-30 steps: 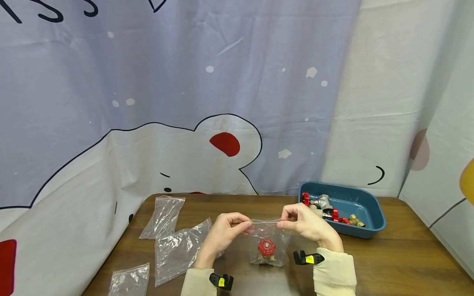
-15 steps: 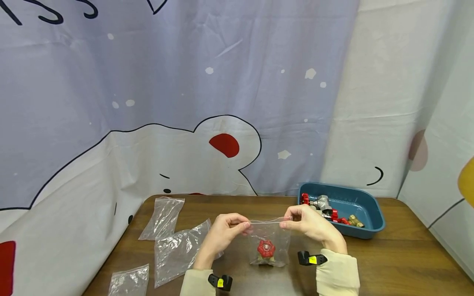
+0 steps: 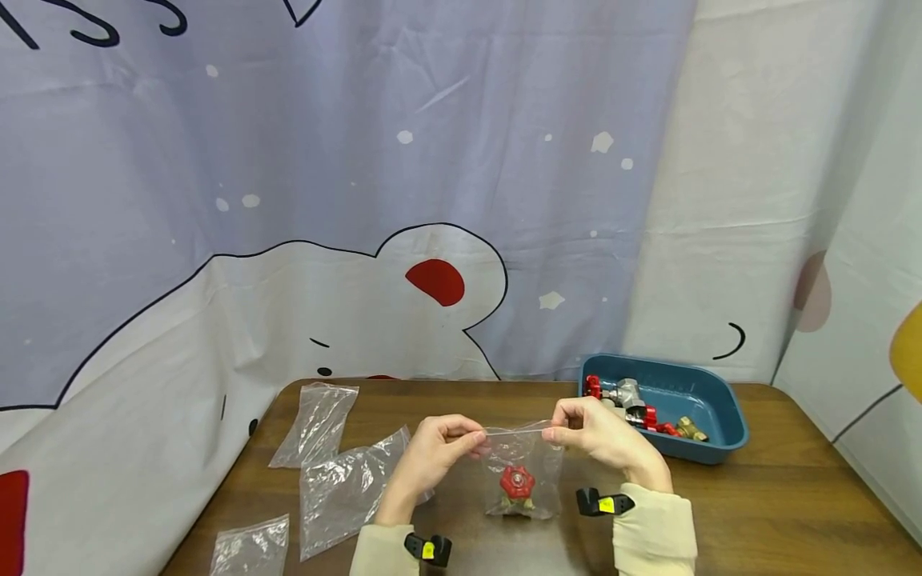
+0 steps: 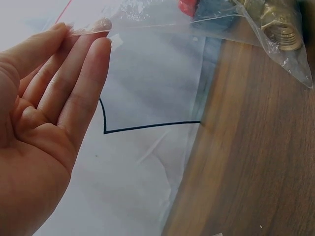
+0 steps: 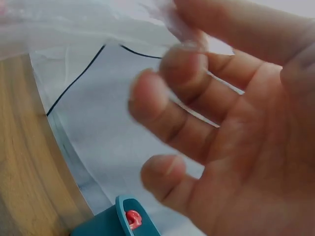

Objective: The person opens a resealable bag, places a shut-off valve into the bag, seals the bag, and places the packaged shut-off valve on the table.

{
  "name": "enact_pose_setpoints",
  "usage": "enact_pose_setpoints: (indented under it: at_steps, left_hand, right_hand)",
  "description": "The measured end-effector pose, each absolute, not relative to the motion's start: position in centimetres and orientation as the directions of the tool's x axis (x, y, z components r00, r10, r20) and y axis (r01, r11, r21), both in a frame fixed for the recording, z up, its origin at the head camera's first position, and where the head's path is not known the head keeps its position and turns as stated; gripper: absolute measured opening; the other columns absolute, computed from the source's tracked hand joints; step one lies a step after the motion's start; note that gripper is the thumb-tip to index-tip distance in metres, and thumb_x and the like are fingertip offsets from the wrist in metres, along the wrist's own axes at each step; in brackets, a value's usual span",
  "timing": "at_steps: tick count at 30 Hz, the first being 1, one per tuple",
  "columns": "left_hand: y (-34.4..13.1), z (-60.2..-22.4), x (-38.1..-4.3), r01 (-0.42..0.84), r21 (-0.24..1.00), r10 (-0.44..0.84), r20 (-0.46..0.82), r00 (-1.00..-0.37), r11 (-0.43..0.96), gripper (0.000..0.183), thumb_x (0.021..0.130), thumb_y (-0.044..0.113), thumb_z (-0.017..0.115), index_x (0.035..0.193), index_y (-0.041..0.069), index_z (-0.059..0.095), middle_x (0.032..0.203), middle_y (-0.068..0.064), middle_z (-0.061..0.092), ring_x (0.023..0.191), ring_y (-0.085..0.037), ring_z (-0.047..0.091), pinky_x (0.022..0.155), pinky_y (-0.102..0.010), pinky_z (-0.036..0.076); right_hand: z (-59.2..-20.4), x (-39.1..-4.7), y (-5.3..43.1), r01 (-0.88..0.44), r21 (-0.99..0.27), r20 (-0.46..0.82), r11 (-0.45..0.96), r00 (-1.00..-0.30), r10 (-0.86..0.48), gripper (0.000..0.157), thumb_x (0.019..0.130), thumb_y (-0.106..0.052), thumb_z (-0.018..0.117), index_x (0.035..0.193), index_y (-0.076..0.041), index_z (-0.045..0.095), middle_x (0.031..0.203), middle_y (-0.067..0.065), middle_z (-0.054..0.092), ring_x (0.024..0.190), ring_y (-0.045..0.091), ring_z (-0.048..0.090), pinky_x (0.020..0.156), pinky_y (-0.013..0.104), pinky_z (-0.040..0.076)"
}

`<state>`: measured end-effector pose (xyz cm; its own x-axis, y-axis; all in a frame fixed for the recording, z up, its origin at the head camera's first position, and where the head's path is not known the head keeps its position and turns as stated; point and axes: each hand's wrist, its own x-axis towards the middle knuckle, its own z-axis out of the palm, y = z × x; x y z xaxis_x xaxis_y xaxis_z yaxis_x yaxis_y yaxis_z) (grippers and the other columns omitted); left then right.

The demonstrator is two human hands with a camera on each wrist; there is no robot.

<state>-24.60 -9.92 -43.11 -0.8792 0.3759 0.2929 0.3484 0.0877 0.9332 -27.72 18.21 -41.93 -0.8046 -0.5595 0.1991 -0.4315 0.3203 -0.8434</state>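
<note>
A clear zip bag (image 3: pixel 545 460) hangs upright between my hands, its top edge stretched nearly level. Inside, near the bottom, sits a valve with a red handwheel (image 3: pixel 517 482) and a brass body. Its threaded brass end (image 4: pixel 283 34) shows through the plastic in the left wrist view. My left hand (image 3: pixel 430 456) pinches the bag's upper left corner between thumb and fingers. At the opposite corner, my right hand (image 3: pixel 605 438) pinches the top edge with thumb and index finger. In the right wrist view, the other fingers of the right hand (image 5: pixel 226 118) are loosely bent.
Behind my right hand stands a blue tray (image 3: pixel 709 412) with several valves and brass fittings in it. Clear plastic bags lie on the left of the wooden table (image 3: pixel 785 480): one at the back (image 3: pixel 317 424), a larger one (image 3: pixel 346 496) and one in front (image 3: pixel 252 548). A printed curtain (image 3: pixel 346 160) hangs behind.
My right hand has slid a little to the right along the bag's top edge, then slightly back. The left hand keeps its pinch at the same corner.
</note>
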Motion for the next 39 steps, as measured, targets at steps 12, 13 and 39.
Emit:
enact_pose_setpoints:
  at_steps: [12, 13, 39]
  left_hand:
    - [-10.2, -43.3, -24.8, 0.359, 0.929, 0.378, 0.303, -0.875, 0.088, 0.013, 0.094, -0.003, 0.061, 0.099, -0.014, 0.066, 0.090, -0.025, 0.070, 0.082, -0.037, 0.070, 0.074, -0.038, 0.057]
    - [-10.3, -43.5, -24.9, 0.358, 0.929, 0.374, 0.301, -0.877, 0.091, 0.013, 0.094, -0.003, 0.061, 0.099, -0.013, 0.067, 0.090, -0.024, 0.070, 0.082, -0.038, 0.070, 0.074, -0.038, 0.057]
    - [-8.6, -47.9, -26.2, 0.226, 0.921, 0.511, 0.035, -0.859, 0.317, 0.033, 0.093, 0.020, 0.068, 0.123, 0.006, 0.065, 0.112, -0.006, 0.070, 0.098, -0.015, 0.067, 0.084, -0.030, 0.053]
  right_hand:
    - [-42.7, -27.9, 19.3, -0.474, -0.833, 0.252, 0.285, -0.783, -0.568, 0.018, 0.095, -0.015, 0.066, 0.079, -0.009, 0.058, 0.066, -0.001, 0.052, 0.058, 0.006, 0.047, 0.049, 0.023, 0.038]
    - [-42.7, -28.0, 19.3, -0.473, -0.840, 0.255, 0.266, -0.776, -0.577, 0.018, 0.095, -0.014, 0.065, 0.079, -0.009, 0.058, 0.065, 0.000, 0.051, 0.056, 0.006, 0.046, 0.047, 0.023, 0.037]
    - [-43.6, -28.0, 18.9, -0.401, -0.900, 0.238, 0.169, -0.779, -0.580, 0.011, 0.098, -0.011, 0.060, 0.092, -0.001, 0.059, 0.079, 0.001, 0.052, 0.073, 0.009, 0.050, 0.066, 0.026, 0.047]
